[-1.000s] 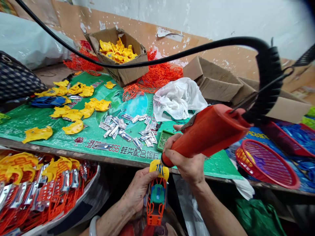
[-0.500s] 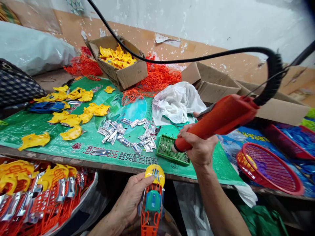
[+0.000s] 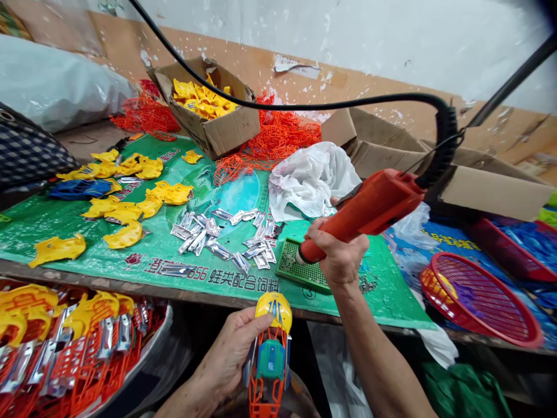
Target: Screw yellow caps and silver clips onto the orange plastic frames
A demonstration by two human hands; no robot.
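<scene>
At lower centre, a toy car (image 3: 271,360) with yellow nose, teal block and orange frame is held nose toward the frame's top. Right of centre, a red power screwdriver (image 3: 369,206) is held slanted, its tip over a green perforated tray (image 3: 300,280).

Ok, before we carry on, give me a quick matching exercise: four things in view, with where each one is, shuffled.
Things
1. red tool
2. orange-framed piece
3. green tray
4. open carton

Places
A. on the green table cover, at the tip of what the person is gripping
B. near the wall, with yellow pieces inside
C. in the person's right hand
D. in the person's left hand

Right pairs: 1-C, 2-D, 3-A, 4-B
</scene>
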